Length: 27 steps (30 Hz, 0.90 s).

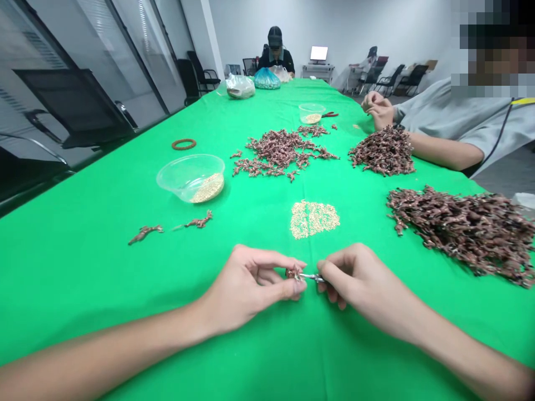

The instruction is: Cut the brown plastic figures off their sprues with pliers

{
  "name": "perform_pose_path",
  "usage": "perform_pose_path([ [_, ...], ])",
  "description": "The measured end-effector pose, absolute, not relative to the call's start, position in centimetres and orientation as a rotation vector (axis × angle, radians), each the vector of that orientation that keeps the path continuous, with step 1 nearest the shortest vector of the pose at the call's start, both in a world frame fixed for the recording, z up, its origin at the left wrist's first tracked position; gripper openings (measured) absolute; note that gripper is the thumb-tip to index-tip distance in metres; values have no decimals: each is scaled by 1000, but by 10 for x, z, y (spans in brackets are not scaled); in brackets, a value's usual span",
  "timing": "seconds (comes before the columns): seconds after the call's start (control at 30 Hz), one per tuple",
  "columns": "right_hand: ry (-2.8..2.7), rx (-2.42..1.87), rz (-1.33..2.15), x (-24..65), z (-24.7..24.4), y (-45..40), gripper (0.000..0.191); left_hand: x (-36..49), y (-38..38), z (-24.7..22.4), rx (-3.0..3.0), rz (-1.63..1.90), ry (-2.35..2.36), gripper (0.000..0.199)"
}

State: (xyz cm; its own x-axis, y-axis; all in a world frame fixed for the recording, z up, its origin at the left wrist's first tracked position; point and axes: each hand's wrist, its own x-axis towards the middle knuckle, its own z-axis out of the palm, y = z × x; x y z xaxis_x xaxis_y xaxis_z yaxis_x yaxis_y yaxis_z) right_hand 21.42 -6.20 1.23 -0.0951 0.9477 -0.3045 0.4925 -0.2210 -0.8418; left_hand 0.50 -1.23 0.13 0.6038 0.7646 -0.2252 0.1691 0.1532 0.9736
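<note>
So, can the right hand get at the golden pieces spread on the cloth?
Probably yes: the golden pieces lie just beyond the right hand with only green cloth between, though the metal tool it holds may hinder it.

Illumination: I am seeing bright, diffuse light washing the green cloth. Shadows: soft ones are darkening it beside the left forearm, lower left. Glare: monitor, upper centre-right, is showing near-white; glass panels, upper left, are carrying pale streaks; clear bowl, left of centre, is glinting. Focus: small piece and silver tool between left hand and right hand are blurring slightly. Distortion: chair, far left, is stretching outward. Pixelation: blocks are masking the upper right corner.
</note>
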Motion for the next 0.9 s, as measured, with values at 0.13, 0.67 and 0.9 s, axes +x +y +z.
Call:
perform_pose_path([
  [0.13,-1542,-1702,1319,214,12,-62,35,4,-12,1,1361,541,870,31],
  [0.67,-1625,-1668,1200,213,10,-64,41,5,-13,1,1318,623,897,26],
  [0.9,-1639,-1647,1210,215,11,-64,42,7,-13,4,1290,634,876,21],
])
